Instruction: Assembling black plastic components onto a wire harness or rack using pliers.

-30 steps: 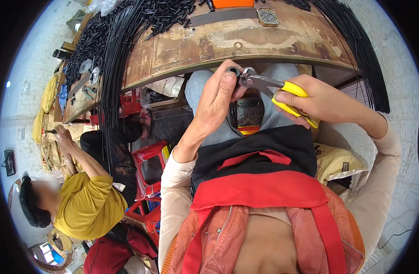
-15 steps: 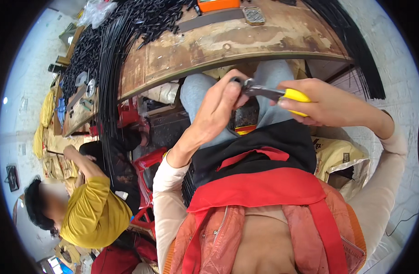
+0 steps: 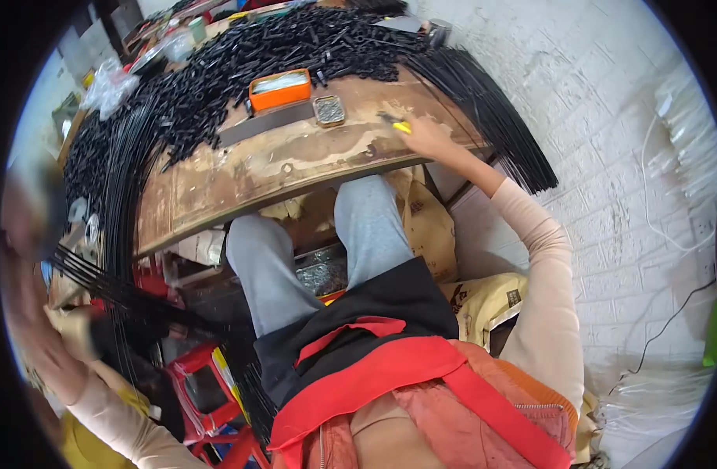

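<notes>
My right hand is over the right part of the wooden worktable, closed around yellow-handled pliers. Their dark jaws point to the far left, toward a small metal tin of tiny pieces. Far out at the left rim is my left hand, smeared by motion. A dark blurred shape lies against it; I cannot make out whether the fingers hold it. Close by that hand, a bundle of thin black rods slants down to the right.
Black tubular parts heap along the table's back. An orange box stands behind a grey strip. Long black strands hang over both table ends. A red plastic stool and a person's yellow sleeve are at lower left, sacks at right.
The hands have parted: my right hand has carried the pliers onto the table, and my left has swung far out to the left. The view has shifted, showing more of the table's back.
</notes>
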Available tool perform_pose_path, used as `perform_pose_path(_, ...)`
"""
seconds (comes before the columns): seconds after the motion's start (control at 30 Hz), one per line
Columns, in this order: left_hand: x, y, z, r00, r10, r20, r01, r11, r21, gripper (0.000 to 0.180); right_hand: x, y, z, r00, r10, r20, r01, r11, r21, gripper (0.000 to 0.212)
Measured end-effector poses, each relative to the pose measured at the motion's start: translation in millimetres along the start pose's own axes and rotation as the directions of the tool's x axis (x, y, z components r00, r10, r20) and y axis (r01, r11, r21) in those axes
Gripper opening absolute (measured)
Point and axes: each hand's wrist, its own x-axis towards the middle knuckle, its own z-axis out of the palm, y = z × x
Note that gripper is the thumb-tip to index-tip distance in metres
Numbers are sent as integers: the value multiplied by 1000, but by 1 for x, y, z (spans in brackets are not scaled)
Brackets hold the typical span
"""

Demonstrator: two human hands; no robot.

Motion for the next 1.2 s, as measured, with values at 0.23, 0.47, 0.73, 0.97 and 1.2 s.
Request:
perform_pose_path(0.23, -153, -167, -15, 803, -595, 35, 491, 693, 527, 22, 20, 7, -9, 995, -92, 29, 97, 959, -267, 28)
perform_pose_path(0.47, -317, -355, -129, 811, -465, -356, 499, 231, 836, 43, 55, 49, 28, 901, -432, 48, 413, 815, -406, 37)
perform_pose_path(0.73, -251, -337, -70, 968, -57, -245, 235, 554, 799, 25, 23, 17, -17, 972, -233, -10, 222, 941, -257, 24)
perform_pose_path(0.97, -167, -289, 36, 954, 247, 169, -284, 569, 772, 34, 67, -4, 10, 936, -216, -278, 226, 974, 5, 25)
perform_pose_path(1.2, -159, -382, 139, 486, -206, 849, -438, 784, 441, 55, 180, 87, -22, 884, 152, -441, 150, 803, 577, 22)
